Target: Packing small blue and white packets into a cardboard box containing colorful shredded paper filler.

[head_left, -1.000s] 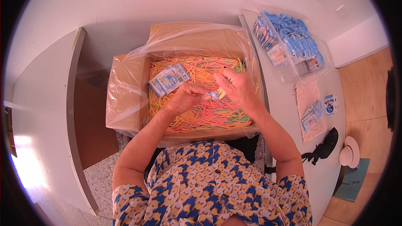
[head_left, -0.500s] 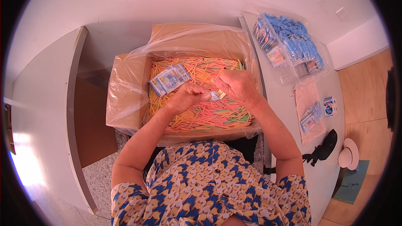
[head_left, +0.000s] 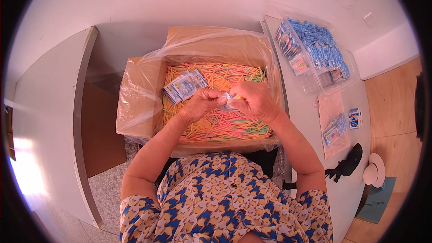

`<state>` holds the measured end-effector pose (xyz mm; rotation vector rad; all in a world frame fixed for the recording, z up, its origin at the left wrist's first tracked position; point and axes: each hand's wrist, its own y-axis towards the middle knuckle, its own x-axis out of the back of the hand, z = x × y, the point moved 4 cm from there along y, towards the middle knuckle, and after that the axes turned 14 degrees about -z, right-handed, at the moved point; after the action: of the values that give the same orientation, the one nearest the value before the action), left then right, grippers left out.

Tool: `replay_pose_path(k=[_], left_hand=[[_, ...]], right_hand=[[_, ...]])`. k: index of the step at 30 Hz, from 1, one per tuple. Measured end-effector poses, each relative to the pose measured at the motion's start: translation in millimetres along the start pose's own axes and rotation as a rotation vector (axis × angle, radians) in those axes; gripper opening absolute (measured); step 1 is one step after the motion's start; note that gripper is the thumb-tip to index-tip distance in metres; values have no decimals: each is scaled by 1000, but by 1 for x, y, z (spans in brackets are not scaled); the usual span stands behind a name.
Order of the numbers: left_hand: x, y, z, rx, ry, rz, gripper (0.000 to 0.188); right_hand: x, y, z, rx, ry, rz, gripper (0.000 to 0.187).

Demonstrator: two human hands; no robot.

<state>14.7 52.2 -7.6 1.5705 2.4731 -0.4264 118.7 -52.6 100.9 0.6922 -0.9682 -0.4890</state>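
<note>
Over an open cardboard box (head_left: 143, 94), both my hands meet around a small blue-and-white packet (head_left: 227, 103). My left hand (head_left: 204, 104) pinches the packet between thumb and fingers. Closed at the packet's open end is my right hand (head_left: 254, 101), with pale yellowish sticks (head_left: 238, 97) partly showing at its fingers; the rest is covered. Thin pastel sticks (head_left: 211, 130) in pink, yellow, orange and green fill the box beneath. Left of my hands, several flat blue-and-white packets (head_left: 185, 85) lie on the sticks.
Clear plastic lines the box rim. On the table (head_left: 306, 121) at right, a clear bin (head_left: 310, 83) holds many filled packets. Nearer lie a pink cloth (head_left: 330, 103) with packets, a small blue-and-white card (head_left: 355, 119) and a black object (head_left: 350, 161). A grey panel (head_left: 49, 121) stands at left.
My right hand has come down and closer to my left, bringing the sticks against the packet. The view has shifted slightly.
</note>
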Motion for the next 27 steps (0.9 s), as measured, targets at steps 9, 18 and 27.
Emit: replay_pose_path(k=[9, 18, 27], left_hand=[[7, 2, 2, -55, -123, -61, 18], [5, 5, 31, -71, 208, -167, 12], [23, -8, -30, -659, 820, -224, 21]], right_hand=[[2, -12, 5, -53, 1, -83, 32], [4, -56, 6, -384, 80, -216, 32], [205, -155, 9, -792, -7, -527, 26]])
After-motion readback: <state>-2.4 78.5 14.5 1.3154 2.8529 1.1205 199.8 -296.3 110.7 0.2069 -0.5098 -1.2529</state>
